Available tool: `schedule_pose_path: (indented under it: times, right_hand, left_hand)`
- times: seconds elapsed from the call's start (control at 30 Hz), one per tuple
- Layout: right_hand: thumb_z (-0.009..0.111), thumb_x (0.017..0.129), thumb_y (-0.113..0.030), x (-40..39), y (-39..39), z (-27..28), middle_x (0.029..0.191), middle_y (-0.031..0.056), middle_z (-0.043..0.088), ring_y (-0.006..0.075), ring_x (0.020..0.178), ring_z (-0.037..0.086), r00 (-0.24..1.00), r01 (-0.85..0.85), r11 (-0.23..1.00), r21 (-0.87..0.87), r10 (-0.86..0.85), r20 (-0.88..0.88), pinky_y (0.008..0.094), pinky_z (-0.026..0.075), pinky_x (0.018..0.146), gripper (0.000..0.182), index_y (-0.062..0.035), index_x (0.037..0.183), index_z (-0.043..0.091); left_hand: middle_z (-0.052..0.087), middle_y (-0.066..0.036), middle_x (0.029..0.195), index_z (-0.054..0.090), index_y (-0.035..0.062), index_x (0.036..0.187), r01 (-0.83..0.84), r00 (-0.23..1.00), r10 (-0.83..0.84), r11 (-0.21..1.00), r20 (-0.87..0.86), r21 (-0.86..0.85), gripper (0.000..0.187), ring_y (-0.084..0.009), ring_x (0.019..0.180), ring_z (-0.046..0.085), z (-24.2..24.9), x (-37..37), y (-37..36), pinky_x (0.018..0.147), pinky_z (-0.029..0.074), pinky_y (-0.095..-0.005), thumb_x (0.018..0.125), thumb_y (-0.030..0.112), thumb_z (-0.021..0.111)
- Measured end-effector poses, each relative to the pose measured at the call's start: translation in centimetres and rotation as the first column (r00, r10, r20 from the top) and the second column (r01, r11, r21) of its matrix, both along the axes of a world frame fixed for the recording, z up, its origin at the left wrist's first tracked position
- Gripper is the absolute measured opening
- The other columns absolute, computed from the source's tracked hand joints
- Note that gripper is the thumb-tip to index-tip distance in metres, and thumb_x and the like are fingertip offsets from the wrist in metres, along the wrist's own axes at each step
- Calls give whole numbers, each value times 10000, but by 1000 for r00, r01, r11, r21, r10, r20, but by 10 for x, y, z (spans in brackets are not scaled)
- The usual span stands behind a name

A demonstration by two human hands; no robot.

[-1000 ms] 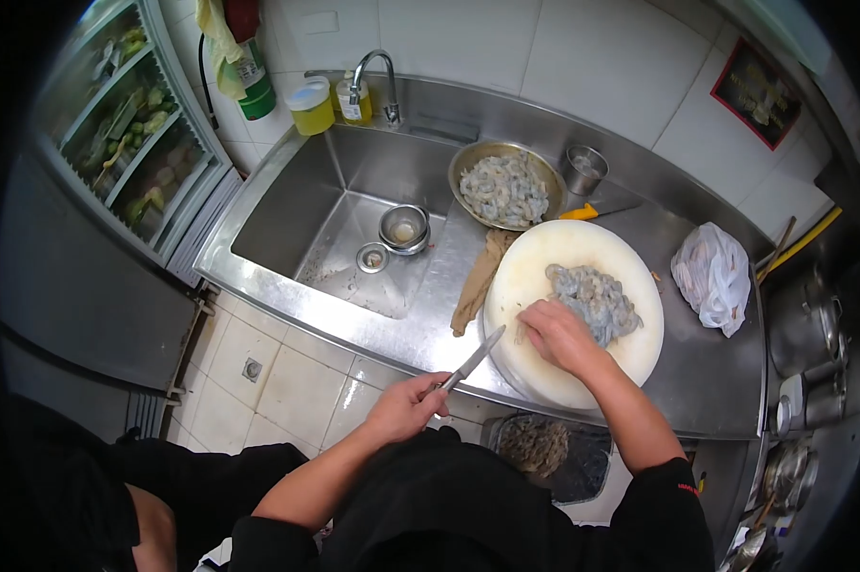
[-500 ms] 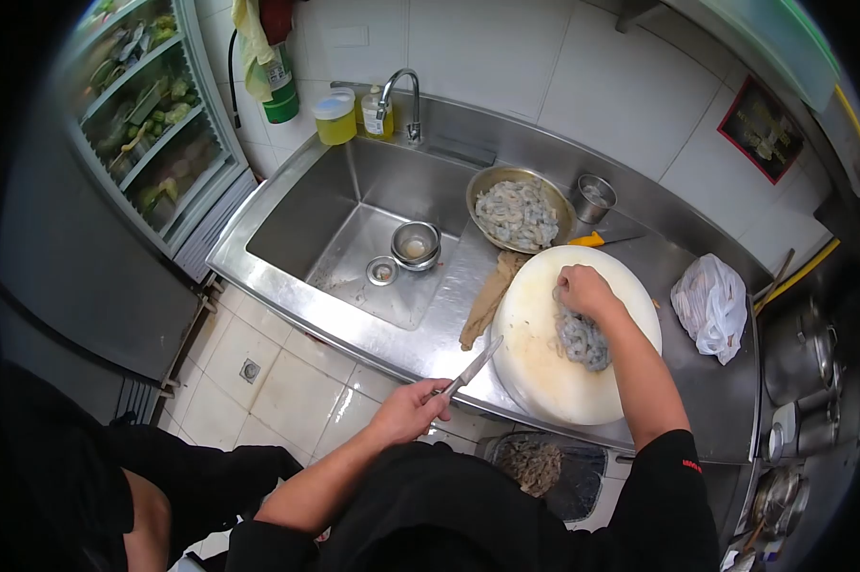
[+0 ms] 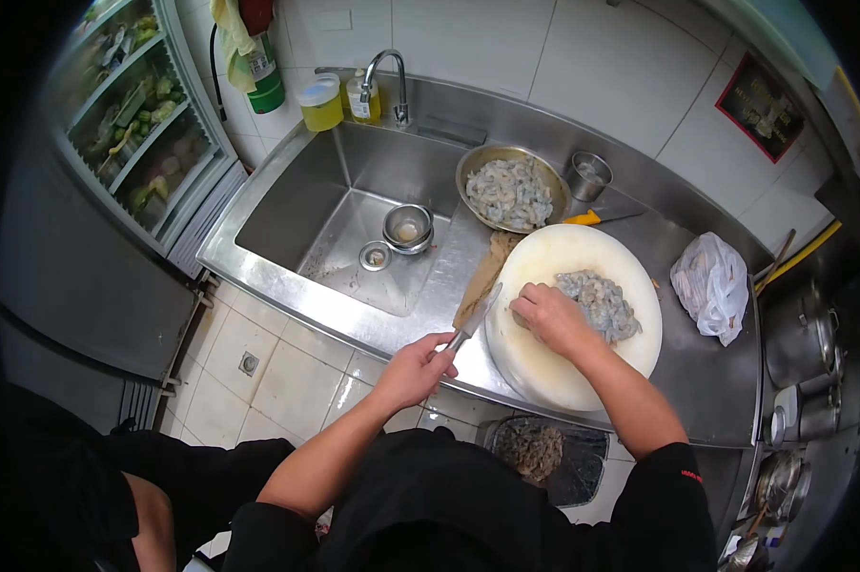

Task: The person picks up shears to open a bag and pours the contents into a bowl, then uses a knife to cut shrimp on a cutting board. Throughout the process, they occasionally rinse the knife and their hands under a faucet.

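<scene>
Head view, centre of frame: left hand (image 3: 413, 370) clenched around the handle of a knife (image 3: 475, 316), blade now raised and angled up toward the left rim of the round white cutting board (image 3: 544, 367), closer to it than half a second ago. Right hand (image 3: 547, 316) pulled back from the far side of the board to its left middle, fingers curled down on something small, probably one shrimp; exact grip hidden under the knuckles. Pile of raw shrimp (image 3: 600, 303) just right of that hand, touching it. Knife and hand converging, so likely a piece being lined up for cutting.

Upper centre: metal bowl (image 3: 511, 190) of more shrimp, beside the sink (image 3: 287, 214). Brown cloth (image 3: 478, 281) along the board's left edge. White plastic bag (image 3: 711, 283) at right.
</scene>
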State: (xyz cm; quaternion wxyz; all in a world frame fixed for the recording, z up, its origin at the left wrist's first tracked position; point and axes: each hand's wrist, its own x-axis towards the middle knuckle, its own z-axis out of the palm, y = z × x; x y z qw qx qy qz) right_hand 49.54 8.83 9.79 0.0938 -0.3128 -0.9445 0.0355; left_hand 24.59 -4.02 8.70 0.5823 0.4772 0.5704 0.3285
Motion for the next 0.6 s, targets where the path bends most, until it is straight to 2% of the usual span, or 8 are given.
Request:
schedule_pose_path:
  times: [0.1,0.2,0.23,0.33,0.4,0.6]
  right_hand:
    - [583,801,-80,8,-3,-10,949,96,590,320,879,607,998,-37,999,-4,37,-50,416,497,737,208,-79,1004,629]
    - [637,797,-94,12,-10,-10,956,77,625,275,874,628,983,-52,998,30,57,-173,372,522,744,206,-70,1002,648]
    - [640,805,-97,14,-10,-10,974,76,629,273,879,632,984,-50,999,0,50,-170,370,526,742,203,-68,1006,648]
    - [650,826,-109,18,-9,-7,1014,74,638,268,888,642,985,-45,997,-68,32,-170,365,537,738,195,-62,1014,651]
    - [660,837,-123,18,-10,-6,1021,75,640,268,887,644,983,-51,994,-92,34,-182,364,542,740,190,-57,1015,654]
    - [657,841,-154,20,-11,-4,1005,73,634,285,872,642,980,-61,992,-110,39,-193,394,533,704,180,-70,999,649]
  left_hand:
    - [694,-50,804,523,64,1318,31,998,-31,1000,-62,-3,413,-117,584,593,-8,11,15,575,492,-281,955,261,534]
    - [708,-66,811,537,60,1306,87,981,-75,994,-181,60,418,-155,687,651,-10,20,28,671,515,-306,949,278,539]
    - [715,-75,815,542,59,1303,101,972,-84,993,-218,66,418,-175,774,676,-9,23,32,737,517,-313,944,274,541]
    - [713,-75,812,551,53,1292,111,971,-86,988,-223,104,412,-176,763,675,-14,26,41,727,519,-314,943,272,541]
    - [701,-52,810,564,58,1289,128,968,-102,987,-231,102,404,-135,747,641,-10,27,45,717,505,-291,947,270,528]
    - [687,-35,778,566,69,1304,163,960,-142,984,-239,68,408,-106,713,616,-8,25,50,699,498,-277,946,260,521]
